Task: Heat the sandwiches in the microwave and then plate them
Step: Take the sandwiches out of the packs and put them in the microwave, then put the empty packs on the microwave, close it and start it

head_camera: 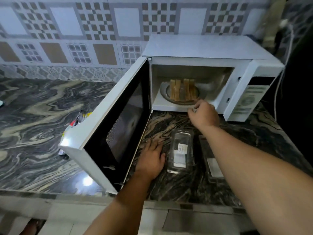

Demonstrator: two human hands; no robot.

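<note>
1. The right hand [204,113] is at the front lip of the microwave [211,53] opening, and its fingertips blur against the edge of the plate [165,92] inside. I cannot tell whether the fingers pinch the plate rim or only reach toward it.
2. A second clear plastic box [209,156] on the counter is largely covered by the right forearm, so only its left edge and a pale label show.
3. Colourful packets [77,122] behind the open door [108,126] are mostly hidden by it; what they are is not readable.
4. The control panel at the microwave's right side is too smeared to read.
5. The sandwiches [183,89] stand on edge, side by side, on the plate in the middle of the microwave chamber.
6. The right arm stretches forward from the lower right, wrist slightly bent, fingers loosely curled toward the plate.
7. The left hand [150,160] lies flat, palm down, on the marbled counter [42,107], fingers spread and straight, holding nothing. It sits between the door's lower edge and a clear plastic box [181,150], just beside the box.
8. The door is swung fully out to the left.
</note>
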